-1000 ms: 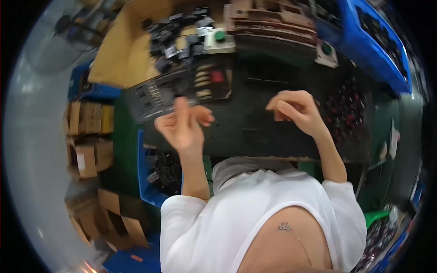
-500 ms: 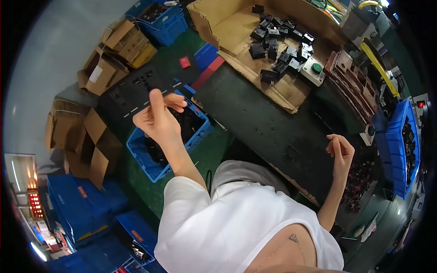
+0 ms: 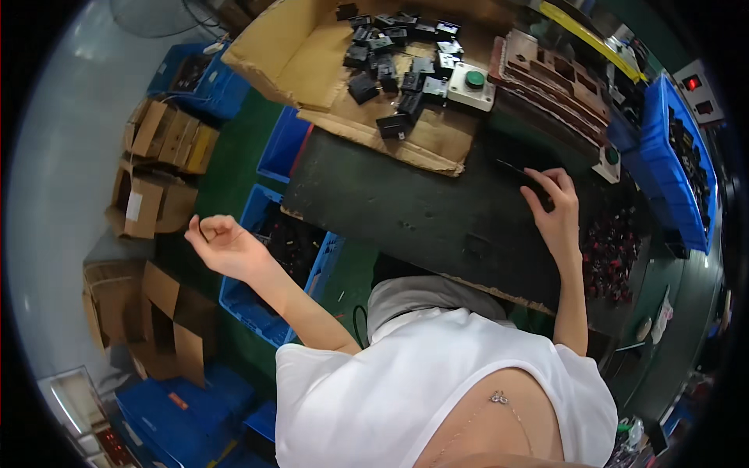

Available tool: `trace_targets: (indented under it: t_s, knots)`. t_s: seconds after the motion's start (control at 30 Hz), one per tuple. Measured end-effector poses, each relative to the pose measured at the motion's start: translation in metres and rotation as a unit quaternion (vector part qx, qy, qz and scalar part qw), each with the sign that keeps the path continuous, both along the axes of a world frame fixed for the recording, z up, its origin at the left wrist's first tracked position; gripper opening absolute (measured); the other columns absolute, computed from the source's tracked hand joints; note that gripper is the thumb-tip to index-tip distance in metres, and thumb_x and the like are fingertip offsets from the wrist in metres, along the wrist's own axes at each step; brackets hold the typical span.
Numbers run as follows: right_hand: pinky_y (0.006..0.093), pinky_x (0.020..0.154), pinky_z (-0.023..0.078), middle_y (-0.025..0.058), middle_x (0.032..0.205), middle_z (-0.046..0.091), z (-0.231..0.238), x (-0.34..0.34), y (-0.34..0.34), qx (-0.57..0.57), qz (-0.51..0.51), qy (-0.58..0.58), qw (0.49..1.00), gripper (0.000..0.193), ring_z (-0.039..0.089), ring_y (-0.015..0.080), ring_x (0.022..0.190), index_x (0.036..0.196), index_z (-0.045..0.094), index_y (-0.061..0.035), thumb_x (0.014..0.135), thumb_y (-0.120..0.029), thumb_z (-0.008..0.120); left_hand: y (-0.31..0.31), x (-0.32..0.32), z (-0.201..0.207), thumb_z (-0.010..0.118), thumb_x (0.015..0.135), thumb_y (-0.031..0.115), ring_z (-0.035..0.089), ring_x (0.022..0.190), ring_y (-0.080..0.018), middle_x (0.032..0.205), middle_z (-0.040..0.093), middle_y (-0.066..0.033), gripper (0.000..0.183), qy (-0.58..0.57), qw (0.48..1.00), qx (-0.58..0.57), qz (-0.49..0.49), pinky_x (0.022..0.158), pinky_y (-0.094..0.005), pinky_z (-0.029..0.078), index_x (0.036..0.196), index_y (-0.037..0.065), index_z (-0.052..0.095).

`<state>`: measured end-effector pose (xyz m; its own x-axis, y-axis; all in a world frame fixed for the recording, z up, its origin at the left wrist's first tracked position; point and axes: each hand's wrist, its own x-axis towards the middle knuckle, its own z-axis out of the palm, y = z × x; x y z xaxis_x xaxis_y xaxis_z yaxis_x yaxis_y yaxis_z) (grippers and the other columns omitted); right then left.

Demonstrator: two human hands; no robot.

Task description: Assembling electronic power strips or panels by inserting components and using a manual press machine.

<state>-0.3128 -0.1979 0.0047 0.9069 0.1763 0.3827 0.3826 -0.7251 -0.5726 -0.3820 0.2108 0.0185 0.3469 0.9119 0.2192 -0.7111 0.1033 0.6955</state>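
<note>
My left hand (image 3: 226, 248) is held out at the left, beside a blue crate (image 3: 320, 269) of dark parts. Its fingers curl loosely, with a gap between them and nothing visible in the grasp. Over the dark workbench (image 3: 382, 203), my right hand (image 3: 559, 212) has its thumb and forefinger spread. The forefinger reaches the near end of a thin dark rod-shaped tool (image 3: 509, 166); I cannot tell whether they touch. A cardboard tray (image 3: 335, 121) on the bench holds several black box-shaped parts (image 3: 382, 70).
A white box with a green button (image 3: 471, 87) stands by the tray, next to a brown metal fixture (image 3: 550, 78). Small dark red parts (image 3: 612, 261) lie at the right, below a blue bin (image 3: 679, 168). Open cardboard boxes (image 3: 148, 312) stand at the far left.
A black panel with cutouts and a red piece, beyond my left hand before, no longer shows. My left hand has moved left and down; my right hand has come to the rod. The view has shifted.
</note>
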Motion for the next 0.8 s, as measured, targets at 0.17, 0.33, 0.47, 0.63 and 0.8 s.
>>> trace_targets:
  t_s: [0.17, 0.33, 0.47, 0.63, 0.8]
  knots:
    - [0.0345, 0.068, 0.040, 0.0098, 0.076, 0.045, -0.012, 0.004, -0.008, -0.051, -0.035, -0.004, 0.998, 0.028, 0.047, 0.0253, 0.074, 0.101, 0.064, -0.0037, 0.074, -0.010, 0.068, -0.059, 0.066, 0.018, 0.059, 0.084, 0.005, 0.055, 0.064, -0.0092, 0.076, 0.060, -0.0059, 0.015, 0.310, 0.879, 0.305, -0.197, 0.056, -0.0200, 0.042, 0.097, -0.002, 0.060]
    - [0.0352, 0.068, 0.041, 0.0108, 0.077, 0.047, -0.018, 0.007, -0.015, -0.074, -0.046, -0.049, 0.995, 0.022, 0.049, 0.0267, 0.076, 0.094, 0.065, -0.0016, 0.073, -0.008, 0.068, -0.065, 0.153, -0.013, 0.072, 0.072, 0.019, 0.050, 0.103, -0.0318, 0.113, 0.049, -0.0171, 0.049, 0.318, 0.631, 0.698, -0.121, 0.089, -0.0371, 0.040, 0.111, -0.003, 0.052]
    - [0.0356, 0.068, 0.042, 0.0096, 0.076, 0.048, -0.020, 0.008, -0.013, -0.056, -0.044, -0.068, 0.995, 0.018, 0.050, 0.0263, 0.077, 0.090, 0.065, -0.0024, 0.073, -0.008, 0.067, -0.037, 0.203, -0.046, 0.076, 0.065, 0.026, 0.050, 0.101, -0.0331, 0.107, 0.053, -0.0158, 0.048, 0.319, 0.585, 0.734, -0.132, 0.089, -0.0380, 0.040, 0.101, -0.001, 0.059]
    - [0.0340, 0.068, 0.042, 0.0065, 0.080, 0.049, -0.001, 0.015, -0.012, -0.124, -0.073, -0.145, 0.979, 0.012, 0.050, 0.0237, 0.078, 0.087, 0.064, -0.0035, 0.075, -0.006, 0.065, -0.035, 0.212, -0.040, 0.079, 0.065, 0.021, 0.056, 0.088, -0.0181, 0.093, 0.060, -0.0080, 0.044, 0.379, 0.692, 0.522, -0.324, 0.076, -0.0280, 0.045, 0.100, 0.001, 0.060]
    - [0.0317, 0.071, 0.043, 0.0051, 0.090, 0.056, 0.023, 0.036, -0.019, -0.127, -0.064, -0.219, 0.965, 0.010, 0.054, 0.0230, 0.082, 0.086, 0.061, -0.0026, 0.076, -0.004, 0.063, -0.026, 0.203, -0.027, 0.061, 0.082, 0.003, 0.056, 0.096, -0.0192, 0.097, 0.057, -0.0091, 0.026, 0.227, 0.837, 0.229, -0.442, 0.086, -0.0322, 0.045, 0.106, -0.003, 0.055]
